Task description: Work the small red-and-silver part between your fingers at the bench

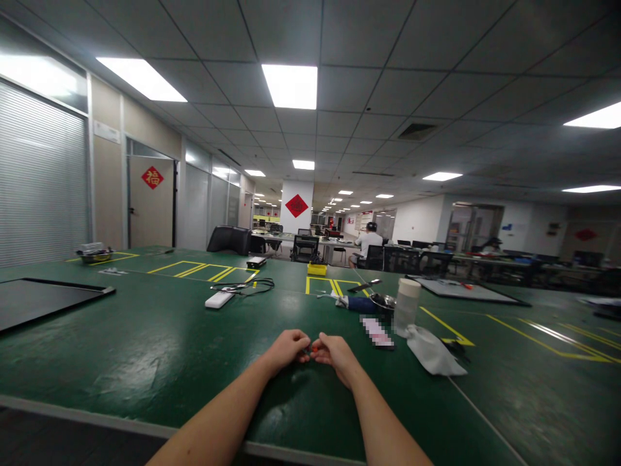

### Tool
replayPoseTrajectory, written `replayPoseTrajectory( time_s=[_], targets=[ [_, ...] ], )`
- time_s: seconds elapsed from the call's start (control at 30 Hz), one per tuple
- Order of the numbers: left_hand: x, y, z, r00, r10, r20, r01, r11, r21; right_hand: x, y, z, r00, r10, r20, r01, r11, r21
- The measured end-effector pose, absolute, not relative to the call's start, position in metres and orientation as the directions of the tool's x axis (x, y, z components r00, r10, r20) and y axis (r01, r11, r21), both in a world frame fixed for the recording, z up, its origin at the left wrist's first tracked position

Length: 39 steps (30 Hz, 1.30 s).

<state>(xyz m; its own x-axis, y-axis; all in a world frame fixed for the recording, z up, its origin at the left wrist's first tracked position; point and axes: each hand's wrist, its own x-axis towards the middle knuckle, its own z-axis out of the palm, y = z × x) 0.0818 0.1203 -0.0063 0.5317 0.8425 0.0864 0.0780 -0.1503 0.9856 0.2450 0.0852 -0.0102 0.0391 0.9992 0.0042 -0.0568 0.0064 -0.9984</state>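
Observation:
Both my hands rest on the green table (145,349), fingertips meeting in the middle. My left hand (287,347) is closed in a pinch. My right hand (334,353) is closed too. Between the fingertips sits a tiny object (312,350) with a red-orange spot and a dark part, too small to name. Both hands seem to grip it.
A white bag (431,353) and a translucent cup (406,305) stand to the right, near a metal bowl (383,301). A white box (219,299) with black cables lies ahead left, a black tray (43,301) far left, a yellow bin (317,268) behind. A person sits at far desks (367,243).

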Motion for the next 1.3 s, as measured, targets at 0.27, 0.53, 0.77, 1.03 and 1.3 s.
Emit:
replayPoseTrajectory(
  time_s=[0.27,0.53,0.77,1.03,1.3],
  targets=[
    [0.082,0.127,-0.016,0.539,0.817,0.203,0.116,-0.311,0.943,0.244,0.081,-0.012,-0.004,0.995,0.098,0.116,0.098,-0.988],
    [0.081,0.122,-0.01,0.557,0.817,0.151,0.063,-0.223,0.973,0.245,0.079,-0.01,-0.02,0.992,0.121,0.145,0.123,-0.982],
    [0.08,0.119,-0.004,0.502,0.859,0.099,0.005,-0.118,0.993,0.245,0.082,-0.01,0.019,0.998,0.059,0.033,0.059,-0.998],
    [0.08,0.125,-0.007,0.512,0.857,0.059,-0.086,-0.018,0.996,0.246,0.085,-0.009,0.049,0.998,-0.031,-0.152,-0.023,-0.988],
    [0.081,0.124,-0.008,0.505,0.861,0.052,-0.069,-0.02,0.997,0.247,0.085,-0.01,0.015,1.0,-0.021,-0.156,-0.018,-0.988]
  ],
)
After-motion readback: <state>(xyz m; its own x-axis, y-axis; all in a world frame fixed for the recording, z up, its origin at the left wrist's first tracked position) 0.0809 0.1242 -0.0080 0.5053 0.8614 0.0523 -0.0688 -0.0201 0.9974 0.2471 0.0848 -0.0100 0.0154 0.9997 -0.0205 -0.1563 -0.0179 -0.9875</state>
